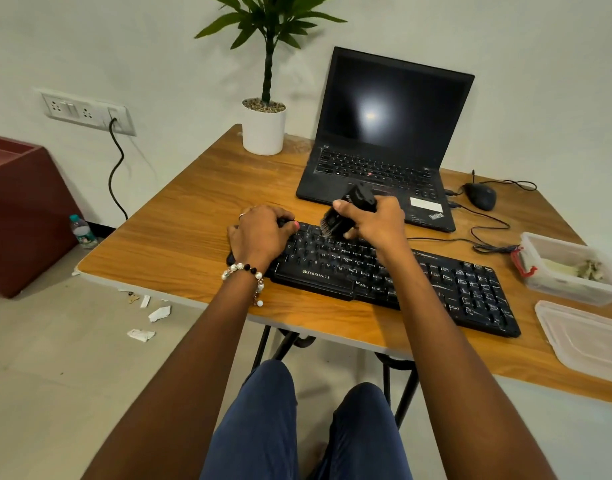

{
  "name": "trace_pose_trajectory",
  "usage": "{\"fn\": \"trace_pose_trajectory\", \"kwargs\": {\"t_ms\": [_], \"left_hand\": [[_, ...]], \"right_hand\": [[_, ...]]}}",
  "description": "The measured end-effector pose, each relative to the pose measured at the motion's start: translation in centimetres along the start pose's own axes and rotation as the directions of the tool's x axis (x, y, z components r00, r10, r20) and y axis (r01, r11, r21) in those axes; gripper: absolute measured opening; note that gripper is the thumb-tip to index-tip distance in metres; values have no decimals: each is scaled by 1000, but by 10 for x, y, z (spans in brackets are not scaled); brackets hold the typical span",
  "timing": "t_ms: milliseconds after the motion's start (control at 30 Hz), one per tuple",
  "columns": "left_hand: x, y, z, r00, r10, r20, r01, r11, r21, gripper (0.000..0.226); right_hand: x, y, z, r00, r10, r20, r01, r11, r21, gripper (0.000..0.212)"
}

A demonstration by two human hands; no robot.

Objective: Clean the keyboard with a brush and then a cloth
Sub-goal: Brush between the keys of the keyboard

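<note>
Bright, even indoor light, soft shadows only. Round glare spot on the dark screen of the open black laptop (pixel 384 133). Slight motion blur on the black-handled brush (pixel 346 214). Wide-angle bending toward the edges; centre sharp.

Both arms outstretched, left hand (pixel 259 233) and right hand (pixel 374 220) curled.

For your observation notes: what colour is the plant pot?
White plant pot, seen in the head view.

- Keyboard (pixel 394 271): black, white legends.
- Brush (pixel 346 216): black, brownish bristles.
- Desk (pixel 180 244): orange-brown wood grain.
- Laptop (pixel 384 140): black.
- Plant pot (pixel 263 131): white.
</note>
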State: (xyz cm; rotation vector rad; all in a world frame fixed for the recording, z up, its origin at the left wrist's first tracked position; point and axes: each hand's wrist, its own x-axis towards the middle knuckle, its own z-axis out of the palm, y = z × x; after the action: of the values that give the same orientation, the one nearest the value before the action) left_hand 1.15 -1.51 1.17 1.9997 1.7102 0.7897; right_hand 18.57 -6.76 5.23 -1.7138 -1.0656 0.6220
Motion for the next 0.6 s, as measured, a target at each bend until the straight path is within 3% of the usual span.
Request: {"fn": "trace_pose_trajectory", "kwargs": {"t_ms": [100, 167, 333, 467, 600], "left_hand": [[0, 0, 0, 1000, -2, -4, 2, 1000, -1, 23], [0, 0, -1, 1000, -3, -9, 3, 1000, -8, 23], [-3, 2, -1, 1000, -12, -12, 12, 999, -30, 22], [-2, 0, -1, 1000, -8, -21, 8, 1000, -23, 21], [-2, 0, 0, 1000, 1, -31, -1, 1000, -6, 21]], "right_hand": [[10, 2, -11, 994, -38, -105, 7, 960, -281, 33], [13, -3, -14, 986, -103, -131, 47, 926, -373, 36], [5, -18, 7, 989, -52, -135, 46, 998, -46, 30], [5, -12, 28, 988, -31, -148, 13, 993, -119, 35], [7, -20, 21, 999, 14, -32, -21, 972, -233, 34]]}}
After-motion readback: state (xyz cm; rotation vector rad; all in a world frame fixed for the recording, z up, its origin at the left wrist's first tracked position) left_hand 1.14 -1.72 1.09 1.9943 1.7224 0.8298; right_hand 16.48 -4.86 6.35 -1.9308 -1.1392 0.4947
